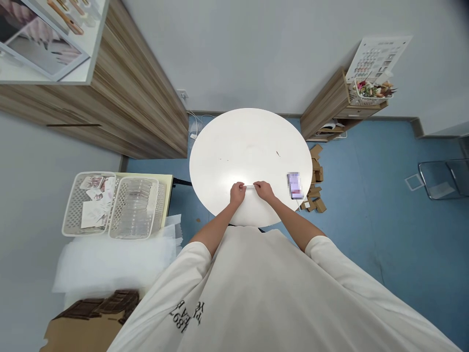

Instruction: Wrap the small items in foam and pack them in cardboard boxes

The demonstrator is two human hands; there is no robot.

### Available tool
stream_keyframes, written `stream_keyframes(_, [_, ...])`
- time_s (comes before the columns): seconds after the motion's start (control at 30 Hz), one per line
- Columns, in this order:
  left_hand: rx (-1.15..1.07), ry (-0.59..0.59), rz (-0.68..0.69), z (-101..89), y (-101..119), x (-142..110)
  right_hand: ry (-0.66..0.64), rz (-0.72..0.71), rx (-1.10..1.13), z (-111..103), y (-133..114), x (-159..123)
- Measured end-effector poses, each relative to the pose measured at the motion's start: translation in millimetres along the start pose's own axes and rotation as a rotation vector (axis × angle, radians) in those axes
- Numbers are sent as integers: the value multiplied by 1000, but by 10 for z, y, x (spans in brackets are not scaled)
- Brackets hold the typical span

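A thin white strip [249,186] stretches between my two hands, just above or on the round white table [249,132]; whether it touches the tabletop I cannot tell. My left hand [238,192] pinches its left end with fingers closed. At the other end, my right hand [263,189] grips it the same way. The strip is too small in view to name its kind. To the right of my right hand lies a phone [295,186], its screen blurred, with a cable at its lower end. Small dark marks show on the tabletop.
Left of the table, two white baskets [120,205] hold paper pieces and clear plastic cases. A tall wooden cabinet [142,93] stands at the back left. Flattened cardboard boxes [315,195] lie on the floor at right, below a small cabinet [330,107]. A metal-framed chair [432,181] is farther right.
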State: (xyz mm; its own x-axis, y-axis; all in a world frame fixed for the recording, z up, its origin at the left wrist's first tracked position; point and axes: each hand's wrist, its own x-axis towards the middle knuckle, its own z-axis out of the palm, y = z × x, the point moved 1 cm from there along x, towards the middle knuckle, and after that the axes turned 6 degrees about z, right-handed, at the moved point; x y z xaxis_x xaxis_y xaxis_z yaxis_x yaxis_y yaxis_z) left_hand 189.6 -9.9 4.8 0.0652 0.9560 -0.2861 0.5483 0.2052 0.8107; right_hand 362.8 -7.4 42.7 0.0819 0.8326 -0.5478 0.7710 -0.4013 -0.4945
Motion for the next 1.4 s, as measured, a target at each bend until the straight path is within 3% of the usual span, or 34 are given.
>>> stream_keyframes(0.4, [-51, -13, -145, 5, 53, 140, -86, -143, -264, -137, -43, 104])
stream_keyframes(0.73, [-69, -56, -132, -73, 87, 159, -188, -309, -425, -152, -9, 186])
stream_keyframes(0.93, [-77, -63, -151, -86, 98, 168, -240, -322, -549, -160, -47, 183])
stream_keyframes(1.4, [-125, -70, -201, -114, 96, 120, -192, -340, -670, -79, -89, 97])
